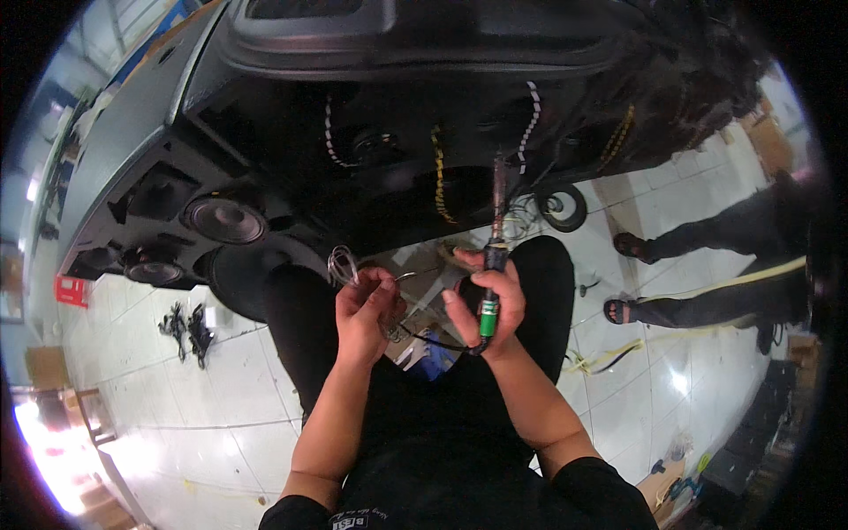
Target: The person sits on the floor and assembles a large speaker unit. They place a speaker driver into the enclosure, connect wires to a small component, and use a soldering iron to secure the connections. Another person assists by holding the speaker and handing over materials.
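My right hand (496, 305) is closed round the handle of a soldering iron (497, 256). The iron is black with a green band low on the grip, and its metal barrel points up and away from me. From the handle's lower end a black cord curves left between my hands. My left hand (364, 314) pinches a small coil of thin silvery wire (342, 265), whose loops stick out above the fingers. A short wire end (406, 276) reaches right from the fingertips. Both hands are above my lap, with the iron and the wire apart.
Ahead lies a large black speaker cabinet (291, 124) with round drivers (225, 218) and striped wires (440, 177) hanging from it. Another person's legs (707, 225) stand at the right. Black cables (187, 331) lie on the tiled floor at left, near a red crate (72, 291).
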The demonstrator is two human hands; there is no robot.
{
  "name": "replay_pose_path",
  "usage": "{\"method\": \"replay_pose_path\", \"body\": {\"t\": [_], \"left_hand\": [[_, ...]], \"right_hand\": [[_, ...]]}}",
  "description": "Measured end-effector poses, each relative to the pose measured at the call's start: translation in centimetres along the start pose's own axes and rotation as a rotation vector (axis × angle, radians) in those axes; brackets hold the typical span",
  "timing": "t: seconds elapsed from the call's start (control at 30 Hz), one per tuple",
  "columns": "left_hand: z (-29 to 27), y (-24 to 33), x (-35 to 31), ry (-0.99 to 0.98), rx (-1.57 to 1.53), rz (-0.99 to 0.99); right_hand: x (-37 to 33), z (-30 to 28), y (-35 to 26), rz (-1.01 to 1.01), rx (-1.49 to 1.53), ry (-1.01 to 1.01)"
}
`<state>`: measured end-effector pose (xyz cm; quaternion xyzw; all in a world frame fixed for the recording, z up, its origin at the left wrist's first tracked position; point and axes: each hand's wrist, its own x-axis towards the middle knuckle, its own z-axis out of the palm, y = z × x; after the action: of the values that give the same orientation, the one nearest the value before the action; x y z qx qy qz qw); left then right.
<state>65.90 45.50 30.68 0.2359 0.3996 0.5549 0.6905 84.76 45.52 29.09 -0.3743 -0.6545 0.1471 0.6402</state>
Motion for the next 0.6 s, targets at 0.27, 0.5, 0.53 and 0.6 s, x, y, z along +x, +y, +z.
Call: {"method": "replay_pose_path", "body": {"t": [0.27, 0.5, 0.53, 0.6], "left_hand": [[0.9, -2.5, -2.8, -0.146, 0.346, 0.102], [0.2, -1.9, -4.0, -0.326, 0.356, 0.098], [0.2, -1.7, -4.0, -0.329, 0.375, 0.101], [0.1, -1.1, -4.2, -0.344, 0.387, 0.107]], "right_hand": [[-1.7, -2.5, -4.4, 0.894, 0.92, -0.272], [-3.5, -3.1, -6.6, 0.184, 0.143, -0.342], [-3.5, -3.1, -6.8, 0.204, 0.137, -0.349], [-3.6, -2.3, -6.7, 0.181, 0.166, -0.308]]}}
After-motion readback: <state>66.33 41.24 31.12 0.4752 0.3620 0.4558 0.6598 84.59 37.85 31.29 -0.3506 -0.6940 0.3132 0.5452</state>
